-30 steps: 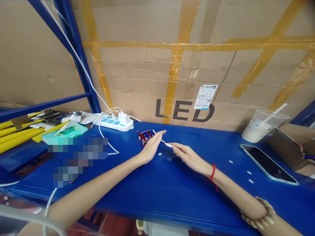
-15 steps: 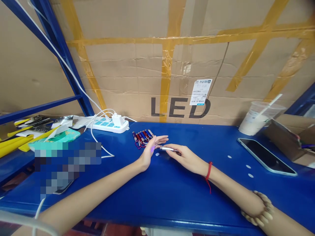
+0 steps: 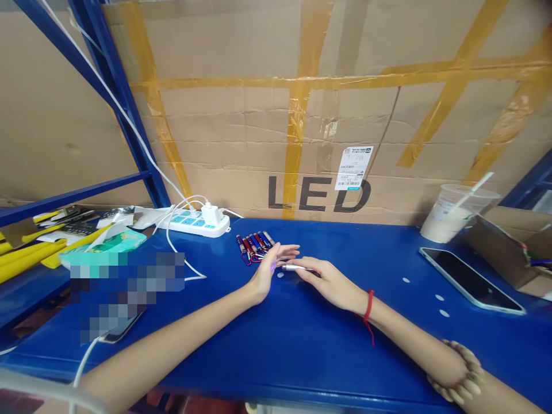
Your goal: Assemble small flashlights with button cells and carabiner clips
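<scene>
My right hand (image 3: 325, 282) is closed around a small silver flashlight (image 3: 292, 268), its lit end pointing left. A spot of violet light falls on the palm of my left hand (image 3: 265, 273), which is held upright on edge with the fingers stretched out and nothing in it. Just behind my left hand lies a row of several small flashlights (image 3: 254, 242) in red, blue, purple and silver, with carabiner clips at their near ends. A white round dot (image 3: 280, 275) shows on the blue table between my hands.
At the back left, a white power strip (image 3: 196, 223) has chargers and cables plugged in. Yellow items (image 3: 34, 259) and a green tissue pack (image 3: 107, 244) lie left. A phone (image 3: 472, 280), a drink cup (image 3: 448, 213) and an open cardboard box (image 3: 500, 250) stand right. Behind is a large carton (image 3: 241, 138).
The whole view has shifted slightly, so things sit a little lower and to the right. My hands keep nearly the same pose, and the violet spot stays on my left palm.
</scene>
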